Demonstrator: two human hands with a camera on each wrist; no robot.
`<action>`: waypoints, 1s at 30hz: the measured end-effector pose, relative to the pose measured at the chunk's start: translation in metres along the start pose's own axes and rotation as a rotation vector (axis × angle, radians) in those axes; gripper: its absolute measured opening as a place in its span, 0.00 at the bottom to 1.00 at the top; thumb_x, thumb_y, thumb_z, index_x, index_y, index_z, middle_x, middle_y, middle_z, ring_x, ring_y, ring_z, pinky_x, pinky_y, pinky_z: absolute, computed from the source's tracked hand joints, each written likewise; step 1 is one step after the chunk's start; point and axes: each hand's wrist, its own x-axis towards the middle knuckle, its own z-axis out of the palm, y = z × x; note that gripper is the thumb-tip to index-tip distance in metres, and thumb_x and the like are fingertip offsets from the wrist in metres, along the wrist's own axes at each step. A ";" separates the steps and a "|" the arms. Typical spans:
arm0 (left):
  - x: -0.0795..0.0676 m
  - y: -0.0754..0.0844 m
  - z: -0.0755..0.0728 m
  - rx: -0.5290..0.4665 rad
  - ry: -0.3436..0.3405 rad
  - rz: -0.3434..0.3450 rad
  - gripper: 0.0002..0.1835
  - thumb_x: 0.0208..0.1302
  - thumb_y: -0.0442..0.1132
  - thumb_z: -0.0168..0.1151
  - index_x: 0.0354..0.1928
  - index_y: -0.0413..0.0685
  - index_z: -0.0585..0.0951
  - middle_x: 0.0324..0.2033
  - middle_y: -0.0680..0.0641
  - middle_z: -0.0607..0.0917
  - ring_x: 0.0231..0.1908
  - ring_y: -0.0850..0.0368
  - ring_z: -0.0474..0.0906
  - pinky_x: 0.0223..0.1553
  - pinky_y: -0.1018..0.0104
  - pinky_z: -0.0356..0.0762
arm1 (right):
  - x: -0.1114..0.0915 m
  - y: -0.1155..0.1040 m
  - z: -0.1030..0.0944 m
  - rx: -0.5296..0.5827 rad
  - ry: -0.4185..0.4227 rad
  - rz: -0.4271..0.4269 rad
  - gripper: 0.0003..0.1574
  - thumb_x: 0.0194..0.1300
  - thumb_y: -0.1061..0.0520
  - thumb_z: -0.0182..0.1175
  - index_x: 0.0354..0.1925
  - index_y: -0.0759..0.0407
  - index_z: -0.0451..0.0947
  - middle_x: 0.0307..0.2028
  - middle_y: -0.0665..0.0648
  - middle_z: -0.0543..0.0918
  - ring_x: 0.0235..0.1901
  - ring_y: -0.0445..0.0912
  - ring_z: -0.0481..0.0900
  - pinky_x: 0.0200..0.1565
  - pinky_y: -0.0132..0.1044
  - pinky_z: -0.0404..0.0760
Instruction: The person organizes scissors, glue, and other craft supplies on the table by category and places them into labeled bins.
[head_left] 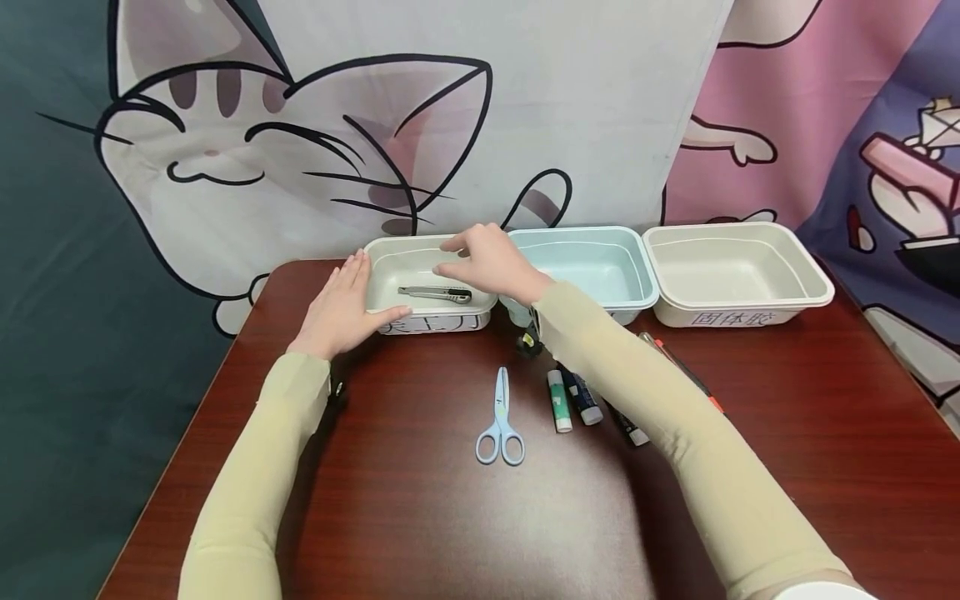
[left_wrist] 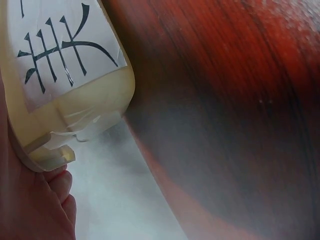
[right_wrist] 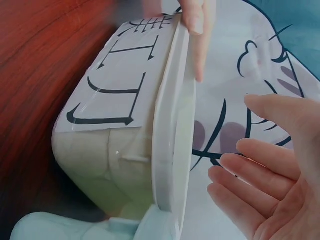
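Note:
A utility knife with a grey body and black end lies inside the cream plastic box at the left of the row. My left hand rests against this box's left rim, fingers straight, thumb spread along the front edge. Over the right part of the same box hovers my right hand, holding nothing. The right wrist view shows its fingers relaxed and apart from the rim. Only part of the left hand shows beside the box corner in the left wrist view.
A light blue box and another cream box stand to the right. On the brown table lie blue scissors, a green glue stick, a dark blue tube and pens, partly behind my right sleeve.

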 end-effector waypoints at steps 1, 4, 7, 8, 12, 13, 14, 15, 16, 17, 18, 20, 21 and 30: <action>0.000 0.000 0.000 0.000 0.001 -0.001 0.62 0.50 0.80 0.42 0.72 0.38 0.42 0.72 0.42 0.42 0.70 0.50 0.37 0.68 0.60 0.31 | -0.002 0.001 -0.001 0.003 -0.001 -0.001 0.27 0.57 0.41 0.63 0.50 0.55 0.82 0.43 0.52 0.84 0.42 0.43 0.81 0.42 0.32 0.78; -0.001 0.000 0.002 0.000 0.005 -0.004 0.62 0.50 0.80 0.43 0.72 0.37 0.42 0.71 0.42 0.42 0.70 0.50 0.37 0.68 0.58 0.34 | -0.007 0.002 -0.004 0.005 -0.004 0.001 0.27 0.58 0.41 0.63 0.50 0.55 0.82 0.45 0.52 0.83 0.42 0.42 0.81 0.43 0.32 0.78; -0.003 0.000 0.003 -0.006 0.002 -0.009 0.62 0.50 0.80 0.43 0.72 0.38 0.42 0.71 0.42 0.42 0.70 0.53 0.34 0.68 0.56 0.36 | -0.013 0.004 -0.008 0.020 -0.010 0.007 0.28 0.58 0.40 0.63 0.51 0.54 0.81 0.44 0.51 0.83 0.43 0.41 0.81 0.43 0.32 0.77; -0.003 0.000 0.003 -0.008 0.000 -0.010 0.62 0.50 0.80 0.43 0.72 0.38 0.42 0.71 0.42 0.42 0.70 0.54 0.33 0.68 0.55 0.36 | -0.016 0.004 -0.009 0.028 -0.013 0.010 0.28 0.58 0.40 0.63 0.51 0.54 0.81 0.43 0.51 0.84 0.43 0.42 0.81 0.42 0.32 0.77; -0.003 0.000 0.003 -0.008 0.002 -0.005 0.62 0.50 0.80 0.43 0.72 0.37 0.42 0.71 0.42 0.43 0.70 0.54 0.33 0.68 0.55 0.36 | -0.025 0.006 -0.017 0.025 -0.003 -0.008 0.28 0.58 0.40 0.62 0.51 0.53 0.81 0.41 0.51 0.84 0.42 0.42 0.80 0.40 0.31 0.77; -0.003 0.000 0.003 -0.006 0.004 -0.003 0.62 0.50 0.80 0.43 0.72 0.37 0.42 0.71 0.42 0.43 0.70 0.53 0.34 0.68 0.56 0.36 | -0.027 0.007 -0.019 0.021 -0.002 -0.013 0.28 0.58 0.39 0.62 0.51 0.53 0.81 0.41 0.51 0.84 0.42 0.41 0.80 0.40 0.31 0.77; -0.003 0.000 0.003 -0.004 0.005 -0.001 0.62 0.50 0.80 0.43 0.72 0.37 0.42 0.71 0.41 0.43 0.70 0.52 0.34 0.68 0.56 0.36 | -0.030 0.008 -0.021 0.011 0.002 -0.021 0.28 0.58 0.39 0.62 0.51 0.53 0.81 0.41 0.51 0.84 0.42 0.41 0.80 0.39 0.31 0.77; -0.003 0.000 0.002 -0.003 0.005 0.001 0.62 0.50 0.79 0.43 0.72 0.37 0.42 0.71 0.41 0.42 0.70 0.52 0.35 0.68 0.56 0.36 | -0.032 0.008 -0.023 0.003 0.007 -0.027 0.28 0.58 0.39 0.62 0.51 0.53 0.81 0.40 0.51 0.84 0.42 0.40 0.79 0.39 0.31 0.77; -0.003 0.000 0.002 -0.001 0.003 0.002 0.62 0.50 0.80 0.43 0.72 0.37 0.42 0.71 0.42 0.42 0.70 0.51 0.35 0.68 0.57 0.35 | -0.035 0.009 -0.025 0.001 0.009 -0.031 0.28 0.58 0.39 0.62 0.51 0.52 0.81 0.41 0.51 0.84 0.42 0.40 0.79 0.39 0.32 0.77; -0.002 0.000 0.001 -0.001 0.002 0.002 0.62 0.50 0.79 0.43 0.72 0.37 0.42 0.71 0.42 0.42 0.70 0.51 0.35 0.68 0.57 0.35 | -0.038 0.010 -0.028 0.003 0.009 -0.032 0.28 0.58 0.39 0.62 0.52 0.52 0.81 0.42 0.51 0.84 0.42 0.40 0.79 0.40 0.32 0.77; -0.002 0.000 0.001 0.001 0.001 0.004 0.62 0.50 0.79 0.43 0.72 0.37 0.42 0.71 0.42 0.42 0.70 0.51 0.36 0.68 0.57 0.35 | -0.040 0.011 -0.030 0.010 0.012 -0.036 0.28 0.58 0.39 0.62 0.52 0.53 0.81 0.42 0.51 0.84 0.43 0.41 0.79 0.40 0.33 0.78; -0.002 0.001 0.000 0.001 0.002 0.005 0.62 0.50 0.79 0.43 0.72 0.37 0.42 0.71 0.42 0.42 0.70 0.50 0.36 0.68 0.57 0.35 | -0.046 0.013 -0.035 0.023 0.020 -0.041 0.29 0.58 0.39 0.62 0.52 0.53 0.81 0.44 0.51 0.83 0.43 0.42 0.79 0.43 0.36 0.78; -0.002 0.001 -0.001 -0.001 0.002 0.006 0.62 0.51 0.79 0.43 0.72 0.37 0.42 0.71 0.42 0.42 0.70 0.51 0.35 0.68 0.57 0.35 | -0.049 0.014 -0.037 0.033 0.024 -0.041 0.29 0.58 0.39 0.62 0.52 0.54 0.81 0.44 0.51 0.83 0.44 0.43 0.79 0.44 0.37 0.79; -0.001 0.002 -0.003 -0.004 0.006 0.007 0.62 0.51 0.79 0.44 0.72 0.37 0.42 0.71 0.41 0.43 0.70 0.55 0.32 0.68 0.56 0.36 | -0.077 0.024 -0.054 0.106 0.041 0.000 0.31 0.58 0.38 0.62 0.54 0.52 0.79 0.49 0.47 0.80 0.48 0.42 0.78 0.49 0.37 0.77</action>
